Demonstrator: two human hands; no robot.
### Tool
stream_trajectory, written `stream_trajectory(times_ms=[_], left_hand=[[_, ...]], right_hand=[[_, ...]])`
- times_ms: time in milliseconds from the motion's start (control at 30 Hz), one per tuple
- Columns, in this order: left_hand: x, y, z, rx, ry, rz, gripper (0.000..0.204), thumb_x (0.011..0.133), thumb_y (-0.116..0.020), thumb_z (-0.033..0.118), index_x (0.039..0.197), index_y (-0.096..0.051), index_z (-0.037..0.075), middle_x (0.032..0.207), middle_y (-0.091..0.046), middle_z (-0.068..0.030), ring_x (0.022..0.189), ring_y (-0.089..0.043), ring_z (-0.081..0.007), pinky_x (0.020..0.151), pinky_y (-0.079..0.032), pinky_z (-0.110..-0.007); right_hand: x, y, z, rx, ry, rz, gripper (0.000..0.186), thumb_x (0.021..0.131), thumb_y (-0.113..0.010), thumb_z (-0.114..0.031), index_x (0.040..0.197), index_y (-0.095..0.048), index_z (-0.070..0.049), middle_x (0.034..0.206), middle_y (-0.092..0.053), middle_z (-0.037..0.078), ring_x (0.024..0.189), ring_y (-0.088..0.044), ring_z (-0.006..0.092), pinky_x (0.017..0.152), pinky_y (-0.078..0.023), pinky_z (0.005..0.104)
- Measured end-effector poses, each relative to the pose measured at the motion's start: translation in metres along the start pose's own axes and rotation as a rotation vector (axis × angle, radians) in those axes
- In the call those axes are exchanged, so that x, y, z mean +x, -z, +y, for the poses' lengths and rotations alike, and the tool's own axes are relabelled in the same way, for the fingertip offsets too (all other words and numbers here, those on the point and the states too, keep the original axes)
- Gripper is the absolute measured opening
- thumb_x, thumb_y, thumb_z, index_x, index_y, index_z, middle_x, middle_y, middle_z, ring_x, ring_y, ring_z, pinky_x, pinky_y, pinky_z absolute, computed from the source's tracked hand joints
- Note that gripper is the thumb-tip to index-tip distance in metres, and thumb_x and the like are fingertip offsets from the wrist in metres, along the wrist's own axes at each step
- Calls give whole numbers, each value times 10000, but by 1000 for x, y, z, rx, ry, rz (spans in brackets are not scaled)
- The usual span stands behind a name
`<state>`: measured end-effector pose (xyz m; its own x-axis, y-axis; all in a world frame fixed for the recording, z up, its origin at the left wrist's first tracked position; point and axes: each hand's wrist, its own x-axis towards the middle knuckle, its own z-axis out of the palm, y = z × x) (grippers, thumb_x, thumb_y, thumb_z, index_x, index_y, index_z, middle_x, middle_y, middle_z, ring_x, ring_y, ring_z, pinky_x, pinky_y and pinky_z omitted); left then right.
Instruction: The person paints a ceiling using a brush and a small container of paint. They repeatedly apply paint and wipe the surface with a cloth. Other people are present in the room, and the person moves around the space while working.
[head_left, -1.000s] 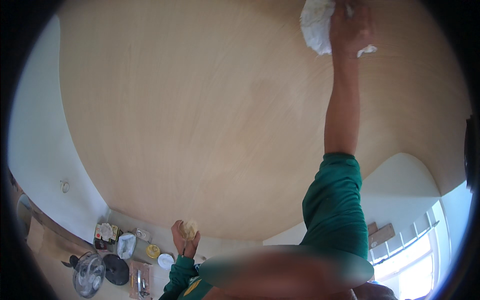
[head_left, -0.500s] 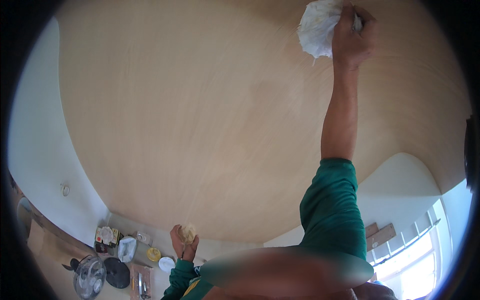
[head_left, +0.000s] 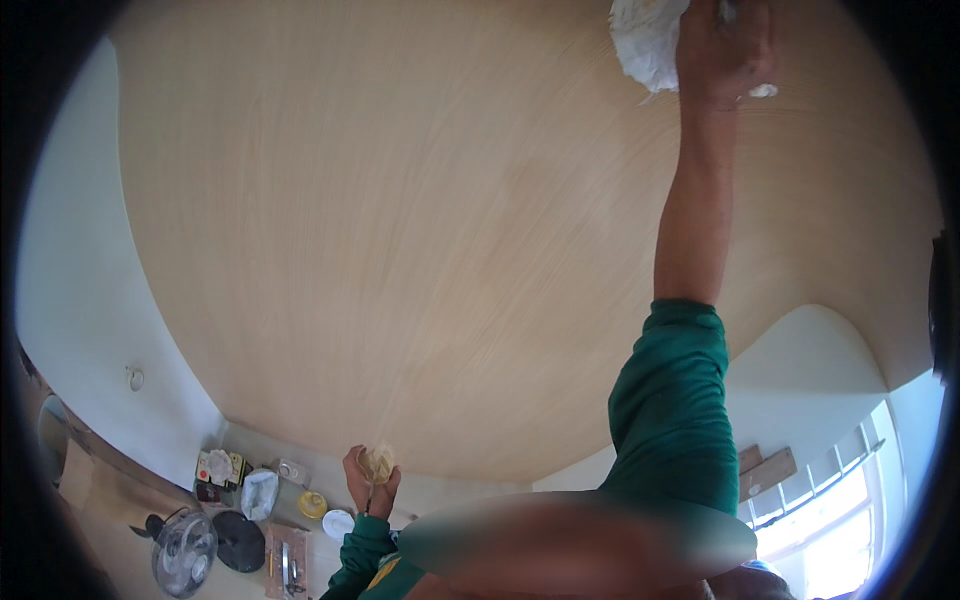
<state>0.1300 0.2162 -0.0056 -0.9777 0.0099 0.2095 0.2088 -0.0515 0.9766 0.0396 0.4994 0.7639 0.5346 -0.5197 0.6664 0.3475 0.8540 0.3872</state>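
1. Gripping bunched white wad (head_left: 648,45) (prob. cloth) in right hand (head_left: 728,55), btwn 1 & 2 o'clock; fingers closed, tips partly cut off by top edge, so exact hold unclear.
2. Gripping pale cup (head_left: 378,462), or sth cup-like, in left hand (head_left: 382,496) at 7 o'clock; fingers curled round its sides, contents too small to ID.
3. Reaching up w/ bare right forearm (head_left: 694,200), nearly straight, out of green sleeve (head_left: 672,390) at 4 o'clock.
4. Judged as step in hand: rubbing wood-tone panel (head_left: 400,250) w/ wad, apparently against it; spread across centre & up to 12, faintly streaked. Can't tell how much is done.
5. Calling next, as judged, for flat wad, even pressure, strokes along streaks; cup best kept level, apart from panel.
6. Seen farther out, btwn 7 & 8 o'clock: yellow round container (head_left: 312,504), white round thing (head_left: 338,524) just beside it, white-lined tub (head_left: 259,495), fan (head_left: 185,553).
7. Seen at 9: white wall (head_left: 110,250). Seen at 4: brown boards (head_left: 772,473) near bright window (head_left: 838,560).
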Motion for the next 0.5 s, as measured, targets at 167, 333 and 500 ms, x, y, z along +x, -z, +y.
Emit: stream_trajectory(times_ms=[167,333,500], left_hand=[[-1,4,5,94,-49,11,754,712,-861,163,1348,-487,14,1239,-546,-179,1147,-583,-351,996,-492,-425],[-4,3,3,4,-5,15,760,705,-869,150,1347,-484,15,1249,-537,-177,1151,-581,-346,1008,-486,-420],[-3,4,-3,-74,-16,-20,772,706,-881,153,1352,-477,28,1264,-533,-160,1162,-579,-314,1007,-490,-408]], right_hand=[[-48,7,-22,-9,110,-156,171,842,-837,-178,882,-733,-47,892,-746,114,761,-719,307,692,-582,387],[-102,50,-49,155,-8,-588,209,873,-812,-230,886,-732,-37,899,-740,151,793,-727,326,703,-578,390],[-206,158,-93,407,-329,-770,165,924,-746,-155,1020,-735,-21,956,-740,177,831,-731,342,728,-583,410]])
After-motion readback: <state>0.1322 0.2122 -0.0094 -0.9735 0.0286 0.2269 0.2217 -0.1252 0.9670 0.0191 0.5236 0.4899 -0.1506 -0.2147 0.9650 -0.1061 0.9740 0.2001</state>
